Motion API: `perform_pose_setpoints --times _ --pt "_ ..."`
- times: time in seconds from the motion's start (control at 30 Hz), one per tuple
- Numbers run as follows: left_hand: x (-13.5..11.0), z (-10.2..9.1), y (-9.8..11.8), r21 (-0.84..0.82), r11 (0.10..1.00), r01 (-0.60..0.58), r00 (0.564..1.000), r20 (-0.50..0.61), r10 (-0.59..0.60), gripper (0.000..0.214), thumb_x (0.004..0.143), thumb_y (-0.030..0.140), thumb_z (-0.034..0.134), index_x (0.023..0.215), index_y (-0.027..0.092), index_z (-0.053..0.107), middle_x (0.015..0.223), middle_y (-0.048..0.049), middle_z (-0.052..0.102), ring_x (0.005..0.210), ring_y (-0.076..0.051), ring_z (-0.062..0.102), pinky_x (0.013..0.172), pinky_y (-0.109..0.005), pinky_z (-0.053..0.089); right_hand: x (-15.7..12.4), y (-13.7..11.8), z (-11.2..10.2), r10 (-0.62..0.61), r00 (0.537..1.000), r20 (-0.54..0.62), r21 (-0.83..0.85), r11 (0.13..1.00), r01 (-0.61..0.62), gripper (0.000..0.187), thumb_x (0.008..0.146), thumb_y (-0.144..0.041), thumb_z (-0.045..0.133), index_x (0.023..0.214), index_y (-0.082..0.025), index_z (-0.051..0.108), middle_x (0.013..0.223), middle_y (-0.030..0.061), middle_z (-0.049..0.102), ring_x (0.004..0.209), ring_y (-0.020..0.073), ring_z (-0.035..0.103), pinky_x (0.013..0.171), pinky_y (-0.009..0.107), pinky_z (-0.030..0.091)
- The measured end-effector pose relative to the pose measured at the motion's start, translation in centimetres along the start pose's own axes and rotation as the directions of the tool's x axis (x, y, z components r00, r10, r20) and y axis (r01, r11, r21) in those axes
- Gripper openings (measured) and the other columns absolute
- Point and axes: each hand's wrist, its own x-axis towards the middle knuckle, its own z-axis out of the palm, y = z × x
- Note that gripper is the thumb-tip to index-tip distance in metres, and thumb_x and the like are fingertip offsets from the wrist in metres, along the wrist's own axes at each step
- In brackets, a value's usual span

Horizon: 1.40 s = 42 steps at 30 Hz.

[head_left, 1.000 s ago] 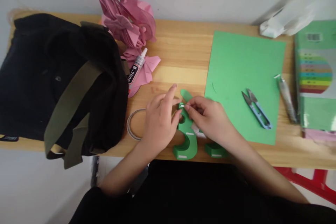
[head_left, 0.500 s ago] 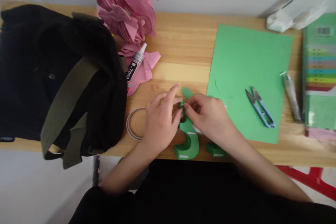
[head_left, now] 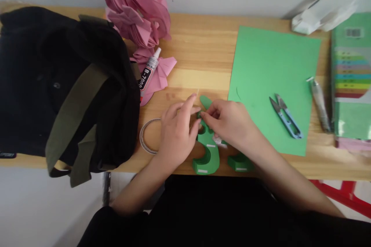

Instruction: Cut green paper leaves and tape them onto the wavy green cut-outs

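Note:
A curved stack of green paper cutouts (head_left: 213, 158), with small white tape strips on its top face, lies at the table's front edge. My left hand (head_left: 177, 133) holds its upper part between thumb and a finger, the index finger raised. A thin pale sliver (head_left: 198, 91) shows at that raised fingertip. My right hand (head_left: 230, 121) pinches at the same upper part, fingertips pressed together; what they grip is hidden. A crumpled whitish scrap (head_left: 216, 139) shows under the right hand. Beside my right wrist is another green cutout stack (head_left: 240, 163) with a white strip.
Left of my hands lie a tape roll (head_left: 141, 136) and a black bag (head_left: 87, 96). Behind are a glue tube (head_left: 149, 70) and pink folded paper (head_left: 145, 15). Rightward are a green sheet (head_left: 261, 65), thread snips (head_left: 286, 117), a metallic tube (head_left: 320, 104) and a paper pack (head_left: 352, 112).
My right fingertips have shifted slightly left over the top of the cutout, covering a white spot seen before. My left hand stays nearly still. The view has moved slightly.

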Motion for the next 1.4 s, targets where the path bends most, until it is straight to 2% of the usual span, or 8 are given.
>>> perform_pose_setpoints --times 0.33,0.57,0.77,0.9,1.0,1.13,1.3,1.4 --pt "0.0 -0.1 0.0 -0.006 1.000 0.028 1.000 0.005 -0.028 0.063 0.079 0.009 0.063 0.134 0.024 0.037 0.099 -0.0033 0.072 0.101 -0.024 0.060 0.090 -0.048 0.046 0.8 -0.3 -0.8 0.035 0.997 0.066 -0.054 0.998 -0.031 0.035 0.076 -0.024 0.067 0.047 -0.021 0.048 0.036 -0.0012 0.049 0.040 0.0158 0.054 0.045 0.028 0.035" --pt "0.1 0.0 -0.1 0.002 1.000 0.011 1.000 -0.009 -0.011 0.060 0.080 0.012 0.064 0.133 0.025 0.037 0.098 -0.0024 0.073 0.099 -0.024 0.061 0.089 -0.047 0.047 0.2 0.8 -1.2 0.194 0.928 0.317 0.287 0.913 -0.289 0.034 0.085 -0.029 0.058 0.054 -0.021 0.046 0.038 -0.0028 0.055 0.026 0.0099 0.048 0.028 0.021 0.035" --pt "0.0 0.1 -0.2 0.003 1.000 0.003 1.000 -0.028 -0.002 0.059 0.081 0.012 0.064 0.133 0.024 0.038 0.097 -0.0029 0.073 0.099 -0.024 0.061 0.088 -0.046 0.047 -0.6 1.3 -1.5 0.132 0.931 0.341 0.415 0.867 -0.275 0.024 0.085 -0.018 0.052 0.062 -0.019 0.050 0.042 -0.0031 0.058 0.025 0.0076 0.046 0.025 0.018 0.034" --pt "-0.1 0.3 -0.4 -0.015 1.000 0.004 1.000 -0.029 -0.004 0.059 0.080 0.012 0.064 0.132 0.022 0.038 0.099 -0.0032 0.072 0.099 -0.024 0.061 0.088 -0.046 0.048 -1.4 1.4 -1.5 -0.016 0.999 0.030 0.272 0.962 0.007 0.007 0.080 -0.016 0.059 0.073 -0.017 0.060 0.055 -0.0018 0.063 0.041 0.0092 0.056 0.039 0.020 0.040" --pt "-0.1 0.3 -0.4 -0.009 1.000 -0.001 0.999 -0.036 0.000 0.058 0.081 0.014 0.064 0.132 0.022 0.037 0.099 -0.0038 0.072 0.099 -0.024 0.061 0.087 -0.046 0.048 -1.5 1.8 -1.1 -0.320 0.936 -0.145 0.057 0.942 0.331 0.011 0.082 -0.015 0.057 0.085 -0.017 0.068 0.075 0.0029 0.069 0.060 0.0119 0.062 0.055 0.023 0.045" --pt "-0.1 0.3 -0.3 0.007 1.000 -0.020 0.999 -0.046 0.020 0.057 0.082 0.014 0.062 0.133 0.023 0.037 0.098 -0.0037 0.073 0.097 -0.024 0.061 0.087 -0.045 0.048 -1.1 2.7 -0.2 -0.519 0.852 -0.072 -0.108 0.853 0.511 0.022 0.090 -0.019 0.050 0.093 -0.018 0.071 0.088 0.0074 0.069 0.074 0.0158 0.064 0.064 0.026 0.046" --pt "-0.2 0.3 -0.3 0.035 0.999 -0.017 0.999 -0.030 0.018 0.058 0.081 0.014 0.062 0.133 0.021 0.037 0.098 -0.0039 0.073 0.100 -0.024 0.061 0.088 -0.044 0.046 -1.0 3.6 0.4 -0.527 0.849 -0.043 -0.181 0.839 0.513 0.028 0.093 -0.024 0.047 0.108 -0.017 0.069 0.089 0.0085 0.068 0.074 0.0169 0.064 0.063 0.027 0.047" --pt "-0.2 0.3 -0.2 0.052 0.998 -0.021 0.999 -0.025 0.022 0.058 0.082 0.013 0.061 0.134 0.020 0.037 0.097 -0.0042 0.073 0.099 -0.024 0.061 0.086 -0.043 0.046 -1.0 3.6 0.3 -0.539 0.842 -0.037 -0.194 0.830 0.523 0.027 0.093 -0.023 0.046 0.104 -0.018 0.069 0.091 0.0085 0.069 0.078 0.0172 0.064 0.065 0.027 0.048"
